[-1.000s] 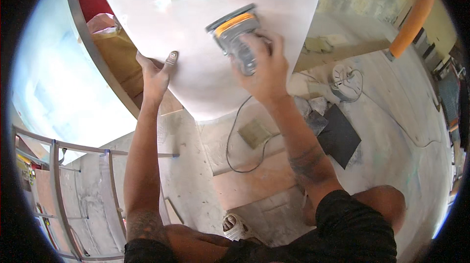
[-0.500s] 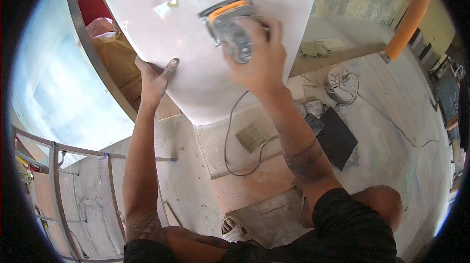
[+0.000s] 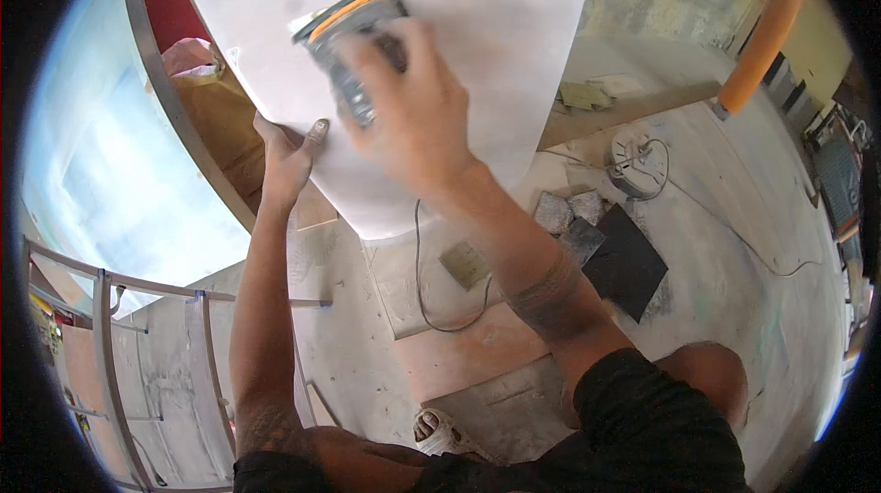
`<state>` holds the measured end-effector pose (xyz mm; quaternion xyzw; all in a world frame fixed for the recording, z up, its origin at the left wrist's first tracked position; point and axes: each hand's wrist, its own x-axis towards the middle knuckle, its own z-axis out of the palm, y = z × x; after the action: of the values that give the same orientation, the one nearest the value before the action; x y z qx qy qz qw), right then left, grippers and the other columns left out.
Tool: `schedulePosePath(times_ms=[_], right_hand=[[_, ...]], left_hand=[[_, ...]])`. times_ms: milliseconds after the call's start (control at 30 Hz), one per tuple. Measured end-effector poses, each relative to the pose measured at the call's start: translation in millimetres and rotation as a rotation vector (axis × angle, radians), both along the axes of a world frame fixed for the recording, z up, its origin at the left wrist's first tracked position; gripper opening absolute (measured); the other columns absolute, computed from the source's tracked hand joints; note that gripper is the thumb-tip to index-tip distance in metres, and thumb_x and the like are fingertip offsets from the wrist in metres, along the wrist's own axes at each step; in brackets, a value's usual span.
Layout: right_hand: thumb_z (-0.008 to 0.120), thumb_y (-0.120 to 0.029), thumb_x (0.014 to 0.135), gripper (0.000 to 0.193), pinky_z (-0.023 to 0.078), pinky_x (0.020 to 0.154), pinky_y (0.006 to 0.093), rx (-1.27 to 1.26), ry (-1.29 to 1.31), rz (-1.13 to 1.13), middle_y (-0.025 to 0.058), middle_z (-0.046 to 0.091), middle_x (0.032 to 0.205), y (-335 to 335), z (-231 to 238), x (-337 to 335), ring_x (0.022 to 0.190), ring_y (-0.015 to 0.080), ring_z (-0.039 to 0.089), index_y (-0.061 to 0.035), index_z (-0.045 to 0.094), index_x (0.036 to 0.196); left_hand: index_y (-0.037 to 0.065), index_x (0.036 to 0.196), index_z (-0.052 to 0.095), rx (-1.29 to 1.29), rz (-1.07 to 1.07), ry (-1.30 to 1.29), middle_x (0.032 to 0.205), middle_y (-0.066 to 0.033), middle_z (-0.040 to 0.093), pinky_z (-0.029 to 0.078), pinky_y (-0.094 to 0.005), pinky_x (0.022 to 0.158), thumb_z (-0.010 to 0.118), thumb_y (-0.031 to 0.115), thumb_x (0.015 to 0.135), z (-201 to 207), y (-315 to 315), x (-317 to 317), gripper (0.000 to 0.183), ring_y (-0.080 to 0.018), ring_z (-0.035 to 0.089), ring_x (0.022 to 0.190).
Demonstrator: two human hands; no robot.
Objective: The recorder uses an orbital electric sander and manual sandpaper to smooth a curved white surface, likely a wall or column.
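My right hand [image 3: 404,107] is wrapped round a dark electric sander [image 3: 353,43] with an orange band, its pad against the face of a large pale panel [image 3: 496,61]. Motion blurs both the hand and the tool. The sander covers most of a small whitish patch on the panel. My left hand [image 3: 292,151] grips the panel's left edge, thumb on the face and the other fingers hidden behind it. A thin grey cord [image 3: 419,263] hangs below the panel.
A round white cord reel [image 3: 636,165] stands at the right, near black sheets [image 3: 627,262] and grey lumps. An orange pipe [image 3: 764,34] rises at the far right. On the left are a curved pale blue panel [image 3: 110,153] and a metal frame [image 3: 105,337].
My right hand has slid the sander leftward and slightly upward across the panel, over the whitish patch. My left hand keeps its hold on the edge.
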<state>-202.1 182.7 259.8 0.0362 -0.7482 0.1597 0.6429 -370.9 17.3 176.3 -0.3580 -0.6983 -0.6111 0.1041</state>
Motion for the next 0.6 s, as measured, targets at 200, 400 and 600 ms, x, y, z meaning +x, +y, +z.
schedulePosePath(times_ms=[200, 400, 600], right_hand=[[0.084, -0.012, 0.069, 0.068, 0.059, 0.082, 0.0499, -0.064, -0.030, 0.012, 0.0174, 0.052, 0.123, 31, -1, 8, 0.108, 0.0395, 0.062, -0.0188, 0.058, 0.131], [0.088, -0.009, 0.075, 0.064, 0.055, 0.092, 0.0390, -0.322, 0.158, -0.144, 0.0140, 0.059, 0.121, 93, -1, 21, 0.108, 0.0280, 0.063, -0.0018, 0.057, 0.129], [0.089, -0.015, 0.072, 0.068, 0.057, 0.087, 0.0377, -0.225, 0.199, -0.257, 0.0144, 0.059, 0.116, 47, 0, 8, 0.102, 0.0297, 0.066, -0.0031, 0.058, 0.130]], left_hand=[[-0.007, 0.151, 0.007, -0.088, 0.035, -0.080, 0.149, -0.0267, 0.037, 0.039, -0.0407, 0.116, 0.076, 0.015, 0.094, 12, -3, 16, 0.092, -0.0323, 0.042, 0.140], [-0.012, 0.148, 0.005, -0.009, -0.031, -0.123, 0.143, -0.0270, 0.035, 0.045, -0.0390, 0.111, 0.076, 0.012, 0.094, 9, 6, 16, 0.092, -0.0317, 0.042, 0.138], [-0.011, 0.149, 0.006, -0.175, 0.066, -0.119, 0.141, -0.0245, 0.034, 0.040, -0.0410, 0.113, 0.074, 0.022, 0.097, 3, -6, -2, 0.091, -0.0319, 0.043, 0.132]])
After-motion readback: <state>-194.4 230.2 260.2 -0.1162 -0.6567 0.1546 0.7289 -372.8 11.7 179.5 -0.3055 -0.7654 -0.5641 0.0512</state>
